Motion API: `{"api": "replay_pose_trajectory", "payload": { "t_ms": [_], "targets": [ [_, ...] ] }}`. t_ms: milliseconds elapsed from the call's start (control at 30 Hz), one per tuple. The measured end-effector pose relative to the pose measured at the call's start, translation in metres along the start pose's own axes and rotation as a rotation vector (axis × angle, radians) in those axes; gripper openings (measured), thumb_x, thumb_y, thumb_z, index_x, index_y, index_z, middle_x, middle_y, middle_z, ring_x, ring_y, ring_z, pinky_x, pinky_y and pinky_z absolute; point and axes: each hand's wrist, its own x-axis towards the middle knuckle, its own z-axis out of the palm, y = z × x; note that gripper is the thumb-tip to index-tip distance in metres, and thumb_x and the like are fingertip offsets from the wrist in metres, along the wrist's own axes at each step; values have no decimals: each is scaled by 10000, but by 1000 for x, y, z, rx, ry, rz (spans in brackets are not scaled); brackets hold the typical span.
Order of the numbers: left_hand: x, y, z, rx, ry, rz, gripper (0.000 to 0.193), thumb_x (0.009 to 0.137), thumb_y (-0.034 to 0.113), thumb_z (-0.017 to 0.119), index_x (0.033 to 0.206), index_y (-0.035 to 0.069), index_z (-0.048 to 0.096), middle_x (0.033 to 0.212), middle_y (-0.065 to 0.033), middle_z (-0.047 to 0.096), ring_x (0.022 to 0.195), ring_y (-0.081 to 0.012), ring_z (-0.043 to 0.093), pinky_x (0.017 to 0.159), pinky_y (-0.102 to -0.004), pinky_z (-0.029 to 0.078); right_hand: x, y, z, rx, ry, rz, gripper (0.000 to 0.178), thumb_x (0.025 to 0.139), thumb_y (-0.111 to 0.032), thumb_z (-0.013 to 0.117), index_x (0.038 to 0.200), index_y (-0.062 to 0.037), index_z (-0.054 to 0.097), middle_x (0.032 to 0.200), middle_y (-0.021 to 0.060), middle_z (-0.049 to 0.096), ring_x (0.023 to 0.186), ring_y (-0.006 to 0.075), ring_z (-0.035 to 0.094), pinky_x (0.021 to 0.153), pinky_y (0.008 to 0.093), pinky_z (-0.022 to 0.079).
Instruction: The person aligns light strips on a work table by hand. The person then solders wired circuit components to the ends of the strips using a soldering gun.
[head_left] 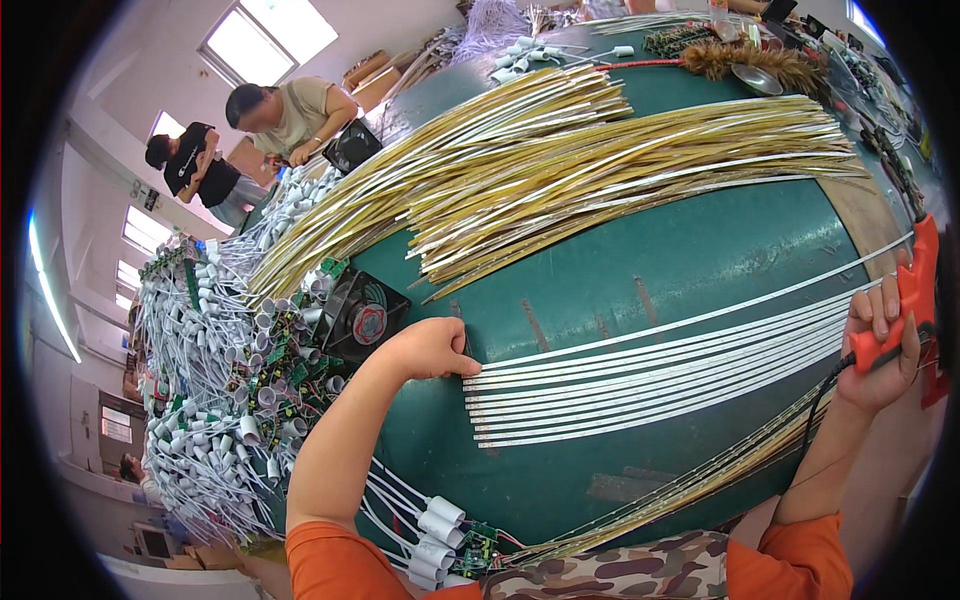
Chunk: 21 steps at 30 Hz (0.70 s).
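Camouflage cloth (625, 570) fronts thin white strips (660, 378), left hand (433, 350) pinching one by its end, right hand (882, 350) wrapping an orange tool (920, 280).

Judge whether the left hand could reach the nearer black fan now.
Likely yes: the nearer black fan sits beside the left hand, nothing visible between, though that hand is at white strips.

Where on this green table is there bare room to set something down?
Bare green tabletop, with brown marks, shows between the big yellow-and-white strip pile and the row of white strips. A smaller patch lies between that row and the lower strip bundle. The left side is crowded with white cylindrical parts and circuit boards.
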Motion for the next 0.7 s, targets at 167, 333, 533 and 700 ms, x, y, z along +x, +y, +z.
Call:
{"api": "replay_pose_trajectory", "payload": {
  "t_ms": [167, 333, 533, 700],
  "targets": [
    [5, -21, -3, -382, 74, 37, 256, 801, 203, 747, 794, 44, 547, 669, -37, 589, 590, -107, 556, 530, -251, 437, 0, 5, 2, 10, 5, -13, 623, 890, -123, 539, 1392, 118, 260, 860, 43, 443, 677, 77, 451, 725, 265, 366],
    [29, -38, 6, 343, 991, 187, 213, 820, 127, 685, 969, 26, 571, 880, -127, 624, 796, -280, 645, 644, -398, 519, -1, 2, 3, 2, 32, -33, 624, 883, -120, 546, 1387, 120, 269, 855, 52, 449, 672, 83, 452, 703, 266, 364],
    [49, -35, 3, 550, 860, 37, 68, 843, 99, 558, 872, 41, 579, 867, -141, 623, 835, -349, 624, 702, -467, 516, -2, 3, 12, 57, 70, -15, 609, 895, -130, 540, 1387, 115, 277, 846, 54, 454, 665, 89, 448, 701, 273, 371],
    [26, -23, -19, 21, 892, 381, 121, 845, 145, 633, 809, 31, 649, 727, -85, 635, 720, -244, 625, 642, -378, 485, -2, 1, 15, 36, 76, -21, 601, 902, -161, 544, 1385, 99, 298, 842, 52, 469, 660, 93, 456, 711, 281, 384]
  ]
}}
